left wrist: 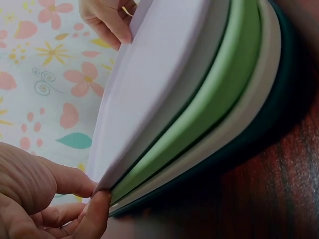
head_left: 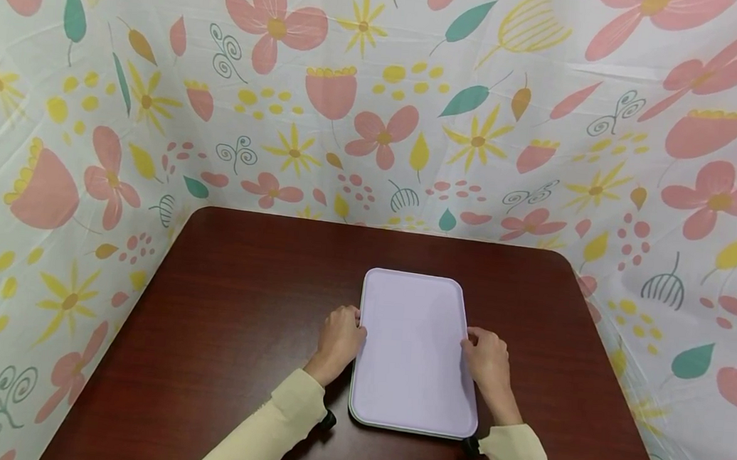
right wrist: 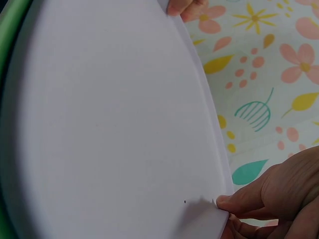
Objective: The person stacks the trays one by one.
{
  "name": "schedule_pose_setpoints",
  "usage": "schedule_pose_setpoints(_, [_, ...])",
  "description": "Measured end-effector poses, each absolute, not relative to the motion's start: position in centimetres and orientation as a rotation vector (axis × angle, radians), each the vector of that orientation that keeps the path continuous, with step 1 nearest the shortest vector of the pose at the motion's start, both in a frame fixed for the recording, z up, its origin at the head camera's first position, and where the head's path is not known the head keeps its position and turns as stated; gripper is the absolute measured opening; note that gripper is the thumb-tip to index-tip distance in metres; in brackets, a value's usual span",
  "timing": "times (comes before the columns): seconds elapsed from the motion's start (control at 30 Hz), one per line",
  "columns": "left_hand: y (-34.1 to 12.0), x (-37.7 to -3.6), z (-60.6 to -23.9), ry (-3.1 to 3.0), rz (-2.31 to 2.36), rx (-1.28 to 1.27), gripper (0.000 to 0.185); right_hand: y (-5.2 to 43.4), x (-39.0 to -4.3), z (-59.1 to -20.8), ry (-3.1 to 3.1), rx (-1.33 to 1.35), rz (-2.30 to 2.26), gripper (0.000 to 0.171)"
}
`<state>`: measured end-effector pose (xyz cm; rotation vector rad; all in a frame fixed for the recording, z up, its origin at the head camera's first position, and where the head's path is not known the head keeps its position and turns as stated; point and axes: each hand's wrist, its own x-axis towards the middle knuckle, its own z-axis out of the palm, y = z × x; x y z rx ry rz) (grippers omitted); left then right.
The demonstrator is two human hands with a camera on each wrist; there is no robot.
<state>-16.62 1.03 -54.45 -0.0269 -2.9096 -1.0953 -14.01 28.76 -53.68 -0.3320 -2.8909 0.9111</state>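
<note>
Lilac tray (head_left: 414, 347): likely light, stiff, slick plastic; left hand (head_left: 338, 342) and right hand (head_left: 488, 359) pinch opposite long rims, green tray (left wrist: 219, 94) stacked beneath.

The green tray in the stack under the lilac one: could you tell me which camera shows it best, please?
The left wrist view: the green tray shows edge-on between other trays. The right wrist view catches a corner sliver; the head view, barely a rim.

Dark wood table (head_left: 240, 321); tray stack (head_left: 414, 347) on it, ctr.
</note>
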Motion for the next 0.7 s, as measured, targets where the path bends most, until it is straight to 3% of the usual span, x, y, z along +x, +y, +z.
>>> schedule_pose_setpoints(0.7, [1.04, -16.63, -54.37, -2.895, -1.064, -0.061, 0.018, 28.48, -14.09, -53.98, -2.946, -0.356, 0.817, 0.032])
